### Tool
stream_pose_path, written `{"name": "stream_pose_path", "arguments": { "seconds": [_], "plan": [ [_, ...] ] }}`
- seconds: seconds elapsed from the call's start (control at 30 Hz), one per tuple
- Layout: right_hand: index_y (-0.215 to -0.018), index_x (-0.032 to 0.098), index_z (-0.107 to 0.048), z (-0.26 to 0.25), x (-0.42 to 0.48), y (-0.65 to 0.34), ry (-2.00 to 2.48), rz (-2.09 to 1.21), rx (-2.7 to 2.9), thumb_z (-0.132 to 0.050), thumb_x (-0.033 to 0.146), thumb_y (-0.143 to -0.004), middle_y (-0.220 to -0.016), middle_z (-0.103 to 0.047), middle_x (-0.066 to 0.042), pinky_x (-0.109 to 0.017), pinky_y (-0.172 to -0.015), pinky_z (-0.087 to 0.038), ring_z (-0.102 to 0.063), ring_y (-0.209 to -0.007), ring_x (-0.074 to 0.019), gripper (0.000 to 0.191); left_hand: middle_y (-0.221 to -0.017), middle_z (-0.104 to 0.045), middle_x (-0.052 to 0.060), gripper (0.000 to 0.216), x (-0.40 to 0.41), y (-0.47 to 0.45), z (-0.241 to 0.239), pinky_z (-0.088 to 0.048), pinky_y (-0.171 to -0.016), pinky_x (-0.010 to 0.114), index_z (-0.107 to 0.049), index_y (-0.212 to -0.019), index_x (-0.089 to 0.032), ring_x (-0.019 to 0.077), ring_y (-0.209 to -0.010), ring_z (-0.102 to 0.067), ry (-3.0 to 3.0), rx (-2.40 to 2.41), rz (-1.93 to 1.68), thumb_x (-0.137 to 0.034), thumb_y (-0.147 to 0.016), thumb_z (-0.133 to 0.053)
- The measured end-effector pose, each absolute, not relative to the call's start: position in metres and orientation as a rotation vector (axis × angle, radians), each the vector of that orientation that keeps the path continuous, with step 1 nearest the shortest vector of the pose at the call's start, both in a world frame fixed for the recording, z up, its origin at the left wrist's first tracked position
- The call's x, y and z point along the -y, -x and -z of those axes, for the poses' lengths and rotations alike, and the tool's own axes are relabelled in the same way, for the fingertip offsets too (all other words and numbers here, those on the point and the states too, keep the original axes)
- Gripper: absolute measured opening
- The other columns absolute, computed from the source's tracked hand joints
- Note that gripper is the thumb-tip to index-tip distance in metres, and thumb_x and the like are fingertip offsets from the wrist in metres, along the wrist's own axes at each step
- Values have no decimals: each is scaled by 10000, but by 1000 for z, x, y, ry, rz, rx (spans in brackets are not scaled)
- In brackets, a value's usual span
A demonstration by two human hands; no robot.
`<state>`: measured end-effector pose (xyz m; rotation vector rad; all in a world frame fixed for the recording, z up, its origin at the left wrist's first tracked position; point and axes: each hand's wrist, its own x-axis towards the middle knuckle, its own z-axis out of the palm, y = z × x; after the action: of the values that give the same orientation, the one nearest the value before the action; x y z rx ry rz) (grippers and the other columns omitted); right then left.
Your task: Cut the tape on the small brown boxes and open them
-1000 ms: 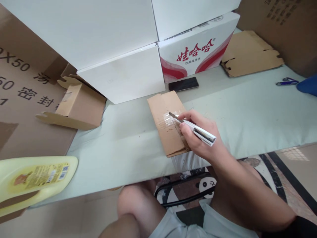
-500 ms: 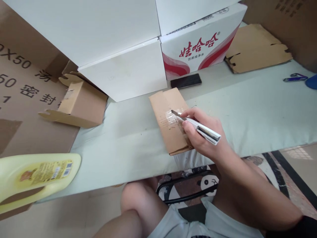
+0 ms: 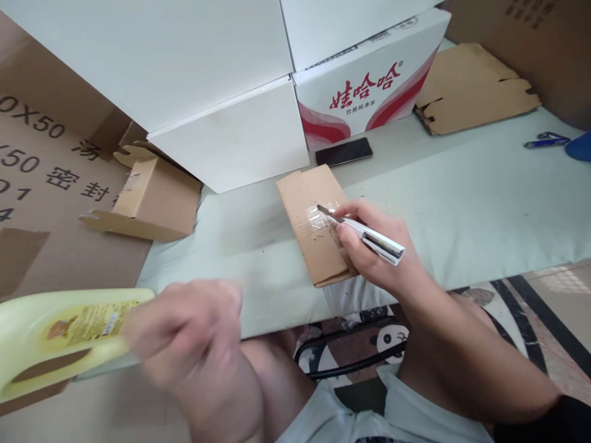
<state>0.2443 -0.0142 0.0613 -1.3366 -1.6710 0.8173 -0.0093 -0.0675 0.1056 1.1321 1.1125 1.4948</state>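
In the head view my right hand is closed around a white utility knife. The knife's dark blade points to the upper left, its tip at a strip of clear tape on a flat brown cardboard piece. That cardboard lies near the table's front edge, partly covered by the right hand. My left hand is raised at the lower left, in front of the yellow bottle. Motion blurs its bent fingers, and I cannot tell whether they hold anything.
White cartons and a red-and-white water carton stand at the back. A black phone lies before them. An open small cardboard box sits left; flattened cardboard and a purple-blue tool lie right.
My left hand has come into view at the lower left. My right hand and the knife stay almost in place at the tape; the view has shifted slightly.
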Motion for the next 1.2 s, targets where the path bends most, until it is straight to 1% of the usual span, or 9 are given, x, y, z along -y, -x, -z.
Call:
{"name": "stream_pose_path", "arguments": {
  "seconds": [0.03, 0.1, 0.17, 0.27, 0.4, 0.5, 0.6, 0.83, 1.2],
  "plan": [
    [-954, 238, -631, -61, 14, -244, 1335, -819, 1668, -513, 390, -886, -683, -630, 24, -275, -573, -380, -535, -582, -132, 204, -436, -544, -19, 345, 62, 5, -98, -362, -357, 196, -689, -659, -171, 93, -351, -500, -1212, -1086, -1492, -427, -785, -882],
    [-945, 236, -630, -62, 13, -245, 1331, -825, 1658, -515, 388, -883, -676, -633, 24, -274, -573, -380, -541, -583, -133, 201, -401, -524, -14, 406, 48, -6, -81, -333, -340, 192, -694, -661, -152, 84, -308, -468, -1426, -1097, -1462, -491, -853, -809],
    [-937, 235, -628, -62, 13, -245, 1326, -833, 1651, -517, 386, -880, -665, -632, 27, -273, -571, -379, -544, -579, -132, 196, -423, -537, -21, 459, 35, -18, -69, -353, -346, 196, -640, -652, -157, 87, -307, -466, -1311, -1067, -1510, -544, -806, -831],
    [-935, 235, -627, -62, 12, -246, 1326, -837, 1645, -516, 389, -882, -660, -634, 28, -272, -568, -381, -542, -571, -132, 198, -554, -558, -55, 458, 24, -31, -63, -436, -423, 208, -541, -712, -192, 78, -389, -480, -1012, -881, -1556, -476, -747, -899],
    [-950, 231, -635, -62, 13, -246, 1332, -831, 1649, -513, 405, -888, -674, -644, 18, -277, -581, -392, -538, -574, -135, 222, -657, -386, -50, 449, 23, -42, -65, -428, -466, 210, -372, -715, -218, 96, -511, -443, -736, -693, -1451, -454, -928, -689],
    [-963, 225, -646, -62, 13, -246, 1346, -826, 1644, -507, 416, -885, -703, -660, 6, -281, -591, -397, -547, -593, -140, 250, -688, -295, -44, 421, 25, -50, -64, -414, -476, 209, -321, -711, -220, 102, -536, -379, -665, -680, -1400, -401, -979, -591],
    [-965, 222, -647, -61, 13, -246, 1351, -822, 1649, -506, 423, -885, -703, -659, 6, -280, -591, -393, -542, -593, -140, 259, -696, -265, -46, 413, 26, -52, -63, -414, -478, 206, -324, -708, -220, 102, -541, -336, -654, -653, -1370, -365, -955, -621],
    [-970, 217, -636, -61, 14, -245, 1320, -808, 1668, -510, 406, -899, -693, -651, 9, -273, -594, -397, -535, -583, -134, 239, -700, -255, -49, 499, 25, -50, -60, -417, -485, 207, -289, -711, -226, 103, -543, -325, -674, -621, -1344, -442, -904, -696],
    [-966, 222, -632, -62, 15, -244, 1314, -808, 1665, -523, 397, -895, -683, -639, 13, -273, -582, -396, -540, -568, -134, 218, -671, -251, -70, 612, 25, -50, -59, -404, -476, 179, -298, -707, -219, 76, -523, -316, -733, -624, -1366, -431, -771, -868]
  ]
}}
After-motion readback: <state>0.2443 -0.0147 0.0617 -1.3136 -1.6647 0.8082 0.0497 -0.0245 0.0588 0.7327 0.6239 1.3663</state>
